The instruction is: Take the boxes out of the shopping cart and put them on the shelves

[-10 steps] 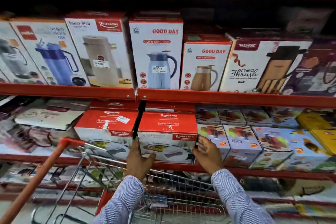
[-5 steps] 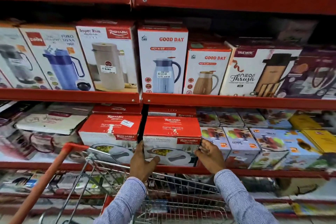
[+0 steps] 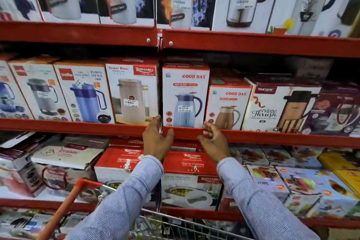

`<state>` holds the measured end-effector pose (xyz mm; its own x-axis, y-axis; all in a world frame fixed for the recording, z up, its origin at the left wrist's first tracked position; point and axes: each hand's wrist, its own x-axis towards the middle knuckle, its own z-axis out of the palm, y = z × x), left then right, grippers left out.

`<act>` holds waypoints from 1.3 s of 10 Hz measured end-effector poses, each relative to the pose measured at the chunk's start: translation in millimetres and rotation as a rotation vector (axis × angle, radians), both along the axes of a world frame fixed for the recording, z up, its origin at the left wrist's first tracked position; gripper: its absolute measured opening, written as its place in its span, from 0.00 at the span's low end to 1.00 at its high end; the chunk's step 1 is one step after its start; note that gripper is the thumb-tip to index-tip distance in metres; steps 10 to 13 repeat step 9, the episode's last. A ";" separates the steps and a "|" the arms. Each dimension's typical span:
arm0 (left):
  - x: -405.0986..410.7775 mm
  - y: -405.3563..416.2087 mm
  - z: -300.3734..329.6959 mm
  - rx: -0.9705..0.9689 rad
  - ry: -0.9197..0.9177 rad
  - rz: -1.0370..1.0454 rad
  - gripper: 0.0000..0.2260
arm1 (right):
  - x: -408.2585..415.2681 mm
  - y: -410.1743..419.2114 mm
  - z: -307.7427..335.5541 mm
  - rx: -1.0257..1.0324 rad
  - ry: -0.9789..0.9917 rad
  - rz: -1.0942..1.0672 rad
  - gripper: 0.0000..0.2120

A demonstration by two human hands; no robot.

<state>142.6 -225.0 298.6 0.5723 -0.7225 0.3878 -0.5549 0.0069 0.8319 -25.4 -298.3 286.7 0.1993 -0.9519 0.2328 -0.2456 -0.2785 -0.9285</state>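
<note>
While both hands are raised toward the tall Good Day box on the middle shelf, the sensible way to go about this step is to take that box by its two lower side edges, keep it upright, and slide it square against its neighbours so the printed face sits flush with the red shelf lip. The left hand is spread wide, its fingertips reaching into the narrow gap between this box and the Super Riva box beside it; whether they actually press on cardboard is hard to say, as motion blur softens that edge. The right hand is loosely open with curled fingers, hovering just in front of the shelf lip near the box's lower right corner, and grips nothing. Neither hand carries a box. On the shelf below, the Sigma Marbella box sits in place beside a matching one. The shopping cart shows only its wire rim and orange handle at the bottom of the view, and its contents cannot be made out.
</note>
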 end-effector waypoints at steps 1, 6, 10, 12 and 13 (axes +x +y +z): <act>2.9 -11.1 2.4 0.034 -0.022 -0.037 0.23 | 11.5 -10.2 10.4 0.023 0.049 -0.046 0.25; 16.2 -28.5 -4.6 0.055 0.048 -0.111 0.35 | 28.6 -23.7 7.9 0.092 -0.055 -0.175 0.21; 15.8 -24.7 0.8 0.056 0.054 -0.130 0.33 | 23.9 -23.3 10.6 0.112 -0.041 -0.129 0.21; 15.8 -24.7 0.8 0.056 0.054 -0.130 0.33 | 23.9 -23.3 10.6 0.112 -0.041 -0.129 0.21; 15.8 -24.7 0.8 0.056 0.054 -0.130 0.33 | 23.9 -23.3 10.6 0.112 -0.041 -0.129 0.21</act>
